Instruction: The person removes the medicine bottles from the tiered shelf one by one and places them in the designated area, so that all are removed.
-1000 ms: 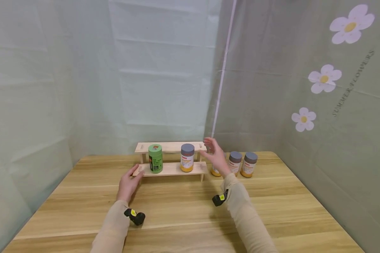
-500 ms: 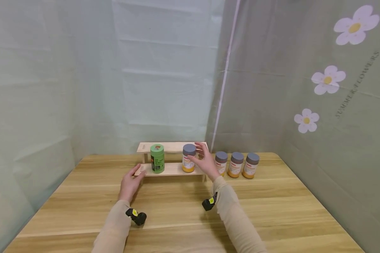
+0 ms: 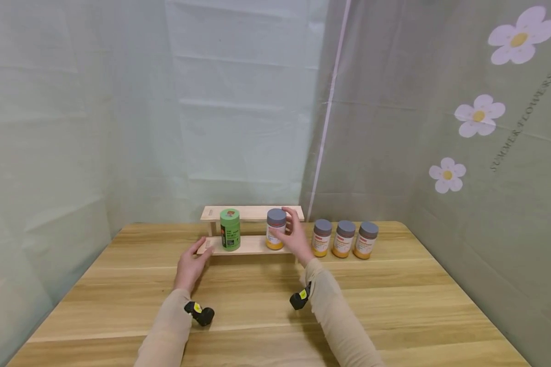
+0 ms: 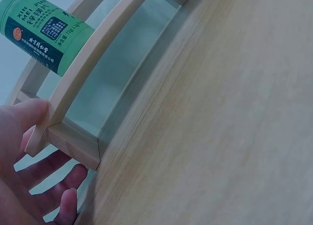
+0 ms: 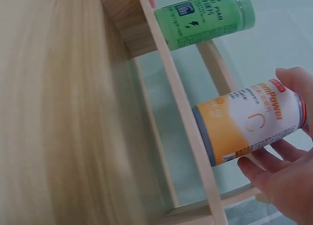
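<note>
Curling round the orange-and-white bottle [image 5: 244, 120], the right hand [image 3: 296, 242] held its upper part between thumb and fingers; a second earlier that hand had hung apart, to the bottle's right. The left hand [image 3: 190, 265] gripped the left end of the wooden rack [image 3: 250, 246], as before. The held bottle stood upright on the lower of the rack's two smooth, pale shelves, right of the slim green bottle [image 3: 230, 233]. Beyond, three matching bottles [image 3: 343, 242] with grey lids stood in a row on the wood-grained table [image 3: 252, 311], before a creased curtain [image 3: 248, 127]. The held bottle's label showed "Power" and a large "C"; the green one read "XIN" and "MEI" beside Chinese characters; the curtain bore "SUMMER FLOWERS".
</note>
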Demonstrator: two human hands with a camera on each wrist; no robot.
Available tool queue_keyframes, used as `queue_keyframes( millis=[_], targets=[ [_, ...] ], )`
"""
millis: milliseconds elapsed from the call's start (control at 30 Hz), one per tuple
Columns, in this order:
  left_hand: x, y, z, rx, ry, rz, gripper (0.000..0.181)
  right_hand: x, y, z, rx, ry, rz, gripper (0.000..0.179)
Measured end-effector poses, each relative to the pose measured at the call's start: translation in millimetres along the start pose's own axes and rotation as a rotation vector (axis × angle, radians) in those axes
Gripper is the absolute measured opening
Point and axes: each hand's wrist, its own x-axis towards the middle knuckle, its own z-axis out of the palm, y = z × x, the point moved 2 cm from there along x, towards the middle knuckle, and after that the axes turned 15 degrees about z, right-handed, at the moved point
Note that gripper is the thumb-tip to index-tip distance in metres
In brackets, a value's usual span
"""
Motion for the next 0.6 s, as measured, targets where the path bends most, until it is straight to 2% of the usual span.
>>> queue_keyframes(
  millis=[300, 600],
  targets=[
    [-0.8, 0.3, 0.6, 0.013, -0.001, 0.003, 0.061, -19.6, -20, 1, -0.014, -0.005, -0.025, 0.071],
    [-0.3, 1.1, 0.5, 0.016, -0.002, 0.003, 0.061, 0.0, 6, 3, -0.041, 0.031, -0.046, 0.070]
  ],
)
